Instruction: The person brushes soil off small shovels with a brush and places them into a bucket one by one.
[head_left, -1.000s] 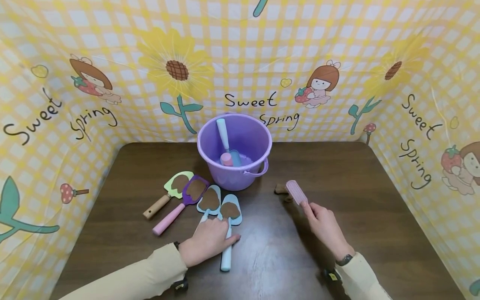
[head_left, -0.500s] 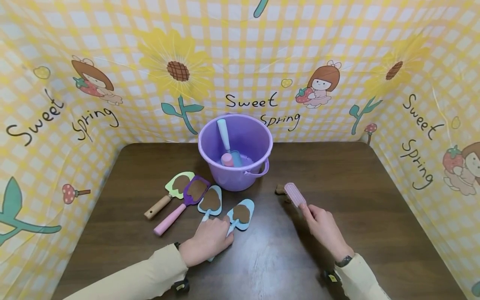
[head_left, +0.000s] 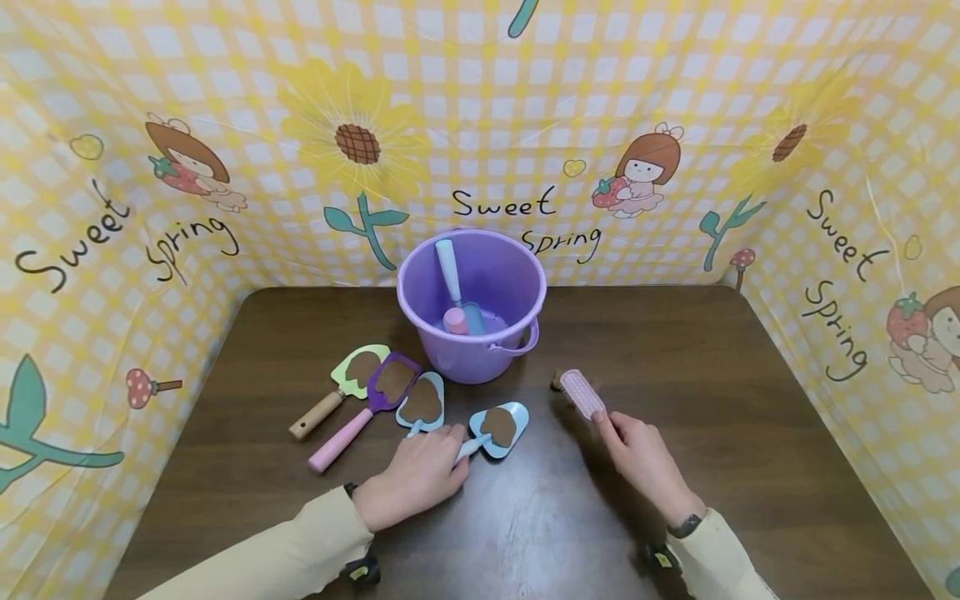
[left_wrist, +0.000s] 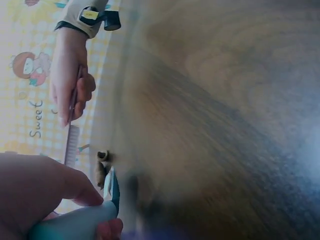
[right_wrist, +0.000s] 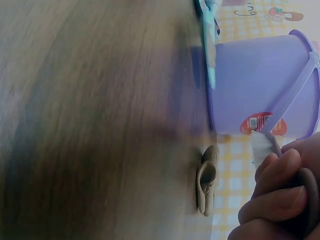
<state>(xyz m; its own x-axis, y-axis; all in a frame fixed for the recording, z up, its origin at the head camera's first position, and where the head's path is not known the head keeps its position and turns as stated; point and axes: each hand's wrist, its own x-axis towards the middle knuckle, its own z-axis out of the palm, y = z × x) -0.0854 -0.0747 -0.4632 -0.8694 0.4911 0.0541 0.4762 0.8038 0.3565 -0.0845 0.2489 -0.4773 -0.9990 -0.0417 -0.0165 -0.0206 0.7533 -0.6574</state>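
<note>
My left hand (head_left: 420, 475) grips the light blue handle of a small toy shovel (head_left: 516, 427), whose blade carries a flat brown patch. In the left wrist view the thumb lies along that shovel's handle (left_wrist: 75, 222). My right hand (head_left: 647, 462) holds a pink brush (head_left: 582, 393) with short bristles, its head pointing away over the table. Just behind the brush lies a rolled brown clay-like lump (right_wrist: 207, 182). Left of my left hand lie another light blue shovel (head_left: 431, 383), a purple shovel (head_left: 373, 398) with a pink handle, and a green one (head_left: 384, 352) with a wooden handle.
A purple bucket (head_left: 468, 358) stands at the back middle of the brown table (head_left: 645, 325). Inside it are a blue shovel (head_left: 447, 268) and a pink-ended object (head_left: 454, 320). A yellow checked cloth (head_left: 480, 108) encloses the table's back and sides.
The light blue shovel in my left hand has been lifted and swung so its blade points right, toward the brush. The brush has shifted slightly left and down.
</note>
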